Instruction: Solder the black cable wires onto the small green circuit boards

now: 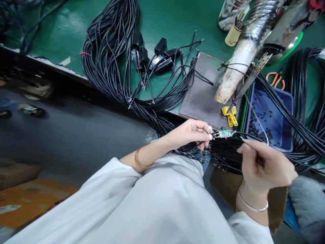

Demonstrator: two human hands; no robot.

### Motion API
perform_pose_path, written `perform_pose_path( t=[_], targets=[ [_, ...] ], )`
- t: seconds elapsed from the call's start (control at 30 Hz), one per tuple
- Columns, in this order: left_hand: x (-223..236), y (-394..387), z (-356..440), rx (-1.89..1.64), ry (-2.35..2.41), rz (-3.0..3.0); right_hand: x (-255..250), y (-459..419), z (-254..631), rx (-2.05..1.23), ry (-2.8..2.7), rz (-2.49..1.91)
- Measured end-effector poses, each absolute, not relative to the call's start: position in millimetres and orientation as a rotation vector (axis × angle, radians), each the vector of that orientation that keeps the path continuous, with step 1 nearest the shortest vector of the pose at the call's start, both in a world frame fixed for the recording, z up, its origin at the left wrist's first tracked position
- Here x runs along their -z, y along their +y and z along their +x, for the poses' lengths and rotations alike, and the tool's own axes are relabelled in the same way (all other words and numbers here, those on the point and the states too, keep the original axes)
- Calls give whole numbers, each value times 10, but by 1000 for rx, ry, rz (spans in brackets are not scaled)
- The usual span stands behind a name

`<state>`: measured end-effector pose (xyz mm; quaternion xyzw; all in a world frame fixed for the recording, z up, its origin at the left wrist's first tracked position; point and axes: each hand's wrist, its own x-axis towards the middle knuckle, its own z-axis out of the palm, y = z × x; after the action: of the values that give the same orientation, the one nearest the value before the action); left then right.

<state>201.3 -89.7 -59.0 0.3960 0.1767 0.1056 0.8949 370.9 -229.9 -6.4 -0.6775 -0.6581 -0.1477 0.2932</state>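
Observation:
My left hand (196, 134) pinches the ends of black cables beside a small green circuit board (225, 133), with white coverings on the fingertips. The board hangs just off the bench edge, and a black cable (250, 136) leads from its right end. To the right of it, my right hand (266, 164) is closed, its fingers curled and the index fingertip close to that cable. A thin pale wire (259, 120) drops to the back of this hand; whether the fingers hold it is hidden. More cables with green boards (203, 156) hang below my left hand.
On the green bench (162, 20) lie a large black cable bundle (109, 51) and black box-shaped parts (159, 61). A dark board (200, 91) carries a yellow clip (230, 115) beneath a wrapped tube (236, 64). A blue tray (284, 112) holds small black pieces near orange-handled cutters (275, 79).

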Motion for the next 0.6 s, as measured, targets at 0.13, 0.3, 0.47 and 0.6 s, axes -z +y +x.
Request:
perform_pose_path(
  t=[0.13, 0.3, 0.47, 0.6],
  targets=[
    [616, -909, 2023, -207, 337, 831, 1, -2254, 3630, 315, -2123, -1802],
    [564, -846, 1974, -118, 264, 866, -35, -2266, 3549, -58, -2127, -1641],
    [535, -840, 1996, -113, 256, 987, -189, -2360, 3938, 329, -1444, -2081],
    [591, -861, 2078, -153, 274, 1004, -56, -2245, 4694, 410, -1418, -2546]
  ],
)
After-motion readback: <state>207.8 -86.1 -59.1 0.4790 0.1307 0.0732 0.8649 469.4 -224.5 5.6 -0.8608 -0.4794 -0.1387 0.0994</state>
